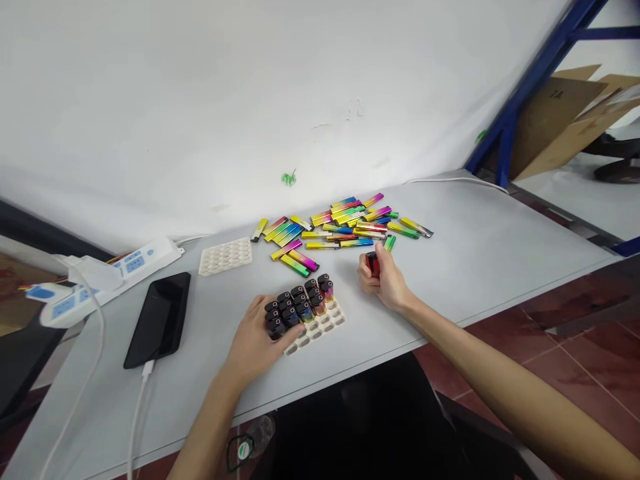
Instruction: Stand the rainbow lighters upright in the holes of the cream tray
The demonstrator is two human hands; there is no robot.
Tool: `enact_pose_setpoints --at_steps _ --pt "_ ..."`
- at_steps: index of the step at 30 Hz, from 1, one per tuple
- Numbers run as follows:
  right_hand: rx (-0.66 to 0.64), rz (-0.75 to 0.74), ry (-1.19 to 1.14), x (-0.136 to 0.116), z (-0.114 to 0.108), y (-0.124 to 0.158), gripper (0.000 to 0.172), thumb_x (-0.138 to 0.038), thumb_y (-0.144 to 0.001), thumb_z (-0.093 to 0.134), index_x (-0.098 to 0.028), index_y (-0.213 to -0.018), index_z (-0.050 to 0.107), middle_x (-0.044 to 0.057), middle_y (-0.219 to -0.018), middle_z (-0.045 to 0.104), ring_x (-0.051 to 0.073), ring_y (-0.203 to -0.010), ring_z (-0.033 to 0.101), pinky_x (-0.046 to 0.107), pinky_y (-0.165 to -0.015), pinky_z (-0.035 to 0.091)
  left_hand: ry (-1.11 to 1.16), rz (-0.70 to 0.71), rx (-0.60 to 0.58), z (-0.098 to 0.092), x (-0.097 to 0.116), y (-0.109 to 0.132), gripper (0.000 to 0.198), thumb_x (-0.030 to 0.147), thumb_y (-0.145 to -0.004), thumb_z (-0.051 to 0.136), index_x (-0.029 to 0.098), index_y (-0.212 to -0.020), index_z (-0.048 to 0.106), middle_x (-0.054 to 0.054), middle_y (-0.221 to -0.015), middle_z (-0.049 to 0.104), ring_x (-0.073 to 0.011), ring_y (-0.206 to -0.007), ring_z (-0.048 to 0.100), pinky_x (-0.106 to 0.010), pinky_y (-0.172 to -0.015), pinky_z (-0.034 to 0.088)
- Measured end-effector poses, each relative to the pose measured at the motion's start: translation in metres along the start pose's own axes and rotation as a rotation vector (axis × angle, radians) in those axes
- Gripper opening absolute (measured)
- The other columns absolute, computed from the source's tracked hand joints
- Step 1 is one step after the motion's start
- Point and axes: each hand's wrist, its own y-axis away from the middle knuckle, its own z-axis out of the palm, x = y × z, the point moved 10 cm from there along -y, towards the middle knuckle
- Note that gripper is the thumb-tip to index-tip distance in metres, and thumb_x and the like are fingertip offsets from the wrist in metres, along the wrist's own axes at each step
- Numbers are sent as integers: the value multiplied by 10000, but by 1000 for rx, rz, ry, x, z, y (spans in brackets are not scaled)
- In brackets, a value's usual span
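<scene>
Several black-topped lighters (pixel 300 300) stand upright in the rear rows of a cream tray (pixel 327 325), whose front pockets show bare. My left hand (pixel 257 340) is around the tray's left end, thumb along the front of the lighters and fingers behind, closed on it. Right of the tray, my right hand (pixel 383 277) is raised a little with its fingers curled round a lighter (pixel 373 263); its black and red end shows by the thumb. Behind both hands lies a loose pile of shiny, multicoloured lighters (pixel 345 223).
A second cream tray (pixel 226 257) lies at the back left. A black phone (pixel 159 320) with a white cable and a white power strip (pixel 115 277) are on the left. The white wall (pixel 300 100) borders the grey table (pixel 475 247). Cardboard (pixel 560 120) stands beyond a blue frame.
</scene>
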Motion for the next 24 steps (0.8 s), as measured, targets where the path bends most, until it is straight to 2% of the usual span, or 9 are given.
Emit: enact_pose_setpoints --at_steps 7,13,15,17,20,22,24 --pt "16 -10 27 4 -8 0 473 -587 -885 377 -229 -576 375 -78 -449 205 84 -397 122 225 -401 131 8 5 0 0 0 1 333 465 -830 655 229 -1056 593 -53 -1001 630 -263 -1044 580 -404 -874 514" --pt "55 -21 63 2 -5 0 517 -653 -883 340 -227 -599 412 -79 -458 207 86 -401 130 239 -412 137 10 -11 -4 1 -1 1 328 466 -825 657 229 -1046 605 -47 -1011 634 -259 -1056 578 -392 -879 509" --pt "42 -70 124 -3 -1 1 526 -661 -889 319 -215 -669 490 -65 -496 282 91 -405 190 248 -420 172 11 -9 -1 1 -1 1 320 465 -826 655 230 -1039 608 -47 -1010 636 -257 -1055 581 -389 -878 510" --pt "42 -118 238 -9 2 5 474 -615 -907 348 -205 -780 551 -42 -566 398 104 -434 311 260 -446 259 11 -8 9 0 -2 1 323 462 -820 664 229 -1037 606 -50 -1004 636 -258 -1048 585 -391 -873 513" --pt "54 -178 423 -17 9 17 299 -497 -912 499 -206 -887 566 -17 -689 541 136 -600 503 278 -606 405 12 -18 19 0 -3 2 338 459 -808 679 226 -1039 598 -49 -992 635 -258 -1021 597 -392 -852 523" --pt "48 -227 517 -25 17 28 237 -443 -892 588 -206 -893 584 -1 -765 591 154 -736 555 297 -734 431 12 -24 17 0 -3 1 345 462 -804 683 224 -1037 592 -48 -994 633 -256 -1009 603 -391 -848 527" --pt "37 -269 560 -31 24 38 212 -416 -877 633 -204 -889 620 14 -819 614 163 -792 561 313 -790 431 11 -25 13 0 -3 1 354 470 -808 679 223 -1043 586 -49 -1006 628 -254 -1009 603 -393 -860 525"
